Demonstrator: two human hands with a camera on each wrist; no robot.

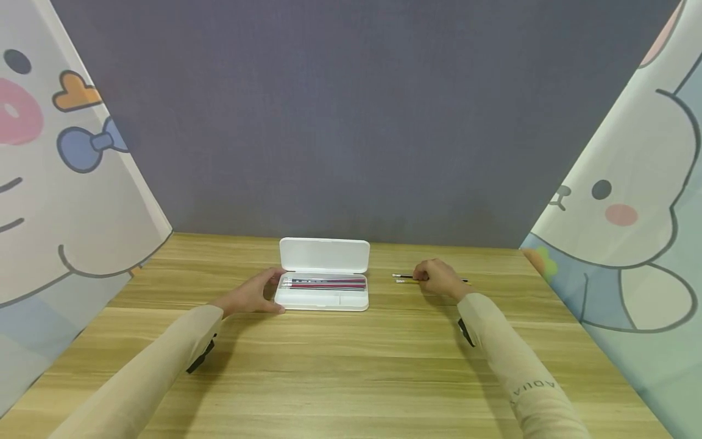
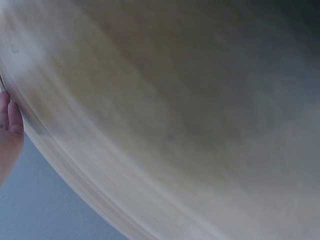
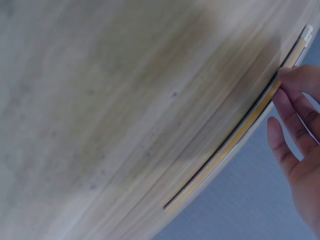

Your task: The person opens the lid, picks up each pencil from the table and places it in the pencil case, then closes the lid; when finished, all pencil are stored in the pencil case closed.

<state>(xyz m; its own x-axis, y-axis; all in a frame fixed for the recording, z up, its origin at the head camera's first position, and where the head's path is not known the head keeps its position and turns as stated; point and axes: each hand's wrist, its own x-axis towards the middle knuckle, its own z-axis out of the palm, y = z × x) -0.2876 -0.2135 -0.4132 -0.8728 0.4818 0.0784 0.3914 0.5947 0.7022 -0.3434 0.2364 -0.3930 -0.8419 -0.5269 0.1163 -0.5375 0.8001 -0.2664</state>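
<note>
A white pencil case (image 1: pixel 313 300) stands with its lid (image 1: pixel 325 255) raised. Several dark and red pencils (image 1: pixel 323 283) lie side by side along its back part. My left hand (image 1: pixel 249 295) holds the case's left end, thumb at the front corner and fingers at the back corner. To the right of the case, a yellow pencil (image 1: pixel 407 281) and a black pencil (image 1: pixel 403 276) lie on the table, white ends leftward. My right hand (image 1: pixel 437 277) pinches at these pencils from above; I cannot tell whether it grips one or both. The right wrist view shows the thumb over the yellow pencil (image 3: pixel 235 139).
The wood-grain table (image 1: pixel 340 372) meets a grey panel (image 1: pixel 340 122) at its back edge. Side panels with cartoon prints flank it, a rabbit panel (image 1: pixel 631 201) on the right and a pink-cheeked figure (image 1: pixel 66 201) on the left.
</note>
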